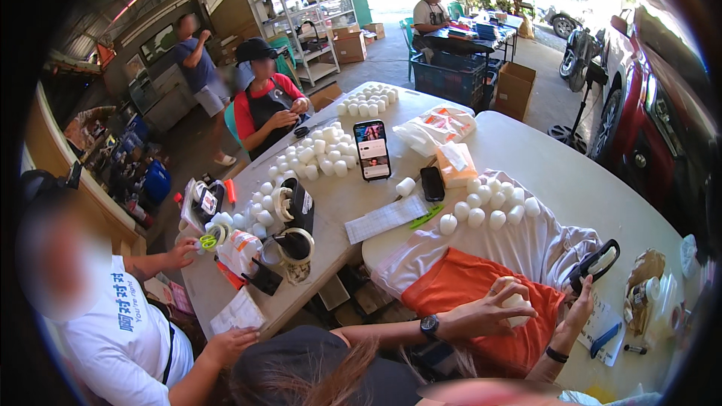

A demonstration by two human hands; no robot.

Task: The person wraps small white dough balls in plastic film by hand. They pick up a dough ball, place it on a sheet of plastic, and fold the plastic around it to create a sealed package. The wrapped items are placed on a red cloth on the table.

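Note:
My left hand [490, 311], with a dark watch at the wrist, pinches a small white candle [517, 308] above an orange cloth [451, 286]. Beside it, my right hand [573, 314] wears a black wristband. Its fingertips are drawn together at the near end of a black tape dispenser [599, 262]; what lies between them is too small to tell. A grey cloth [553, 244] is spread beneath the orange one. On its far part stands a group of several white candles [496, 199].
More white candles [320, 152] cover the other table, near an upright phone [371, 150]. A paper sheet [385, 218], a green cutter [427, 216] and a dark phone [432, 183] lie ahead. Co-workers sit at left [120, 323] and far left [263, 105]. A paper bag [645, 289] is at right.

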